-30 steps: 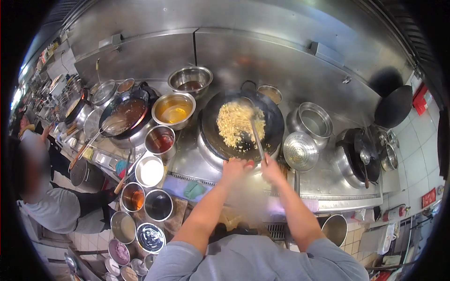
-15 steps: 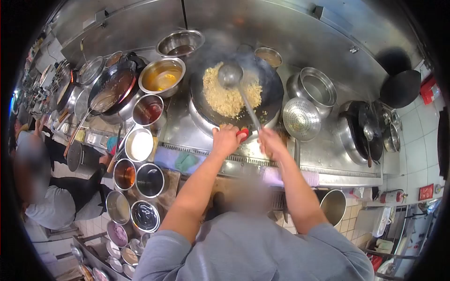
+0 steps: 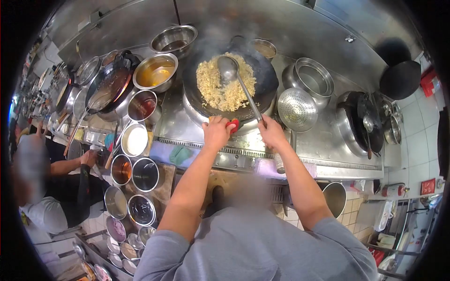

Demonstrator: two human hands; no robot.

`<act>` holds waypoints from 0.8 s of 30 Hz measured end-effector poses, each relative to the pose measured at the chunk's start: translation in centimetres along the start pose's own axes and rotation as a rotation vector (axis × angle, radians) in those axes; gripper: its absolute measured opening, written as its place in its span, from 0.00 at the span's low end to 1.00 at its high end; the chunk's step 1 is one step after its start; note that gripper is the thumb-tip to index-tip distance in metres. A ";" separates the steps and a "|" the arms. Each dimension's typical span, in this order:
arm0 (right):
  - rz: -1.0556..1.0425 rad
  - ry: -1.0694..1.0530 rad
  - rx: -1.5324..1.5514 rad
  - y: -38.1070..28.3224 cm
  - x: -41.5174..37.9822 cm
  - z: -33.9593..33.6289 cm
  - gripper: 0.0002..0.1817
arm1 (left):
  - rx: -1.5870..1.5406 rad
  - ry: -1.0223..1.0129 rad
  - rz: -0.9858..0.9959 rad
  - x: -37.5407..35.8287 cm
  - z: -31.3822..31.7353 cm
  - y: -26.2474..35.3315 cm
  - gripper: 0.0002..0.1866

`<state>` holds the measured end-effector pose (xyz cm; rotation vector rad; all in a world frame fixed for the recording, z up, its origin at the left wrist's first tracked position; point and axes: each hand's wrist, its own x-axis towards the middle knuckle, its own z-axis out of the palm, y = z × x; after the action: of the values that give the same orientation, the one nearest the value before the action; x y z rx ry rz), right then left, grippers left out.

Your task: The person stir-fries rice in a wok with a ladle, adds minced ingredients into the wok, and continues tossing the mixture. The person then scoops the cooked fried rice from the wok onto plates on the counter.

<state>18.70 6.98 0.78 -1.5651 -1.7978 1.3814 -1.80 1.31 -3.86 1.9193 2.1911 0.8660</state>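
Note:
Fried rice (image 3: 218,89) lies in a large dark wok (image 3: 265,84) on the stove, with steam rising over it. My right hand (image 3: 273,132) is wrapped round the handle of a ladle (image 3: 228,68), whose round bowl rests on the rice. My left hand (image 3: 217,132) is closed on the near rim of the wok, with a red and yellow cloth (image 3: 232,125) under its fingers. Right of the wok lies a perforated strainer (image 3: 297,109).
Metal bowls, one with yellow liquid (image 3: 155,72), and several seasoning pots (image 3: 134,139) stand to the left. A steel pot (image 3: 314,78) and another wok (image 3: 354,124) are at the right. A co-worker (image 3: 56,206) stands at the far left.
The view has shifted slightly. The ladle still lies over the rice, and the rice is spread differently around its bowl. The co-worker's arm at the left has moved.

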 end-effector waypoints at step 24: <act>-0.221 0.140 -0.836 6.0 0.7 -10.6 0.29 | 0.002 -0.088 0.160 1.1 -1.7 -2.1 0.14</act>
<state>30.04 11.34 0.19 -1.6725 -2.5232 0.3916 -4.66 1.64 -3.12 2.1143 2.0124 0.7848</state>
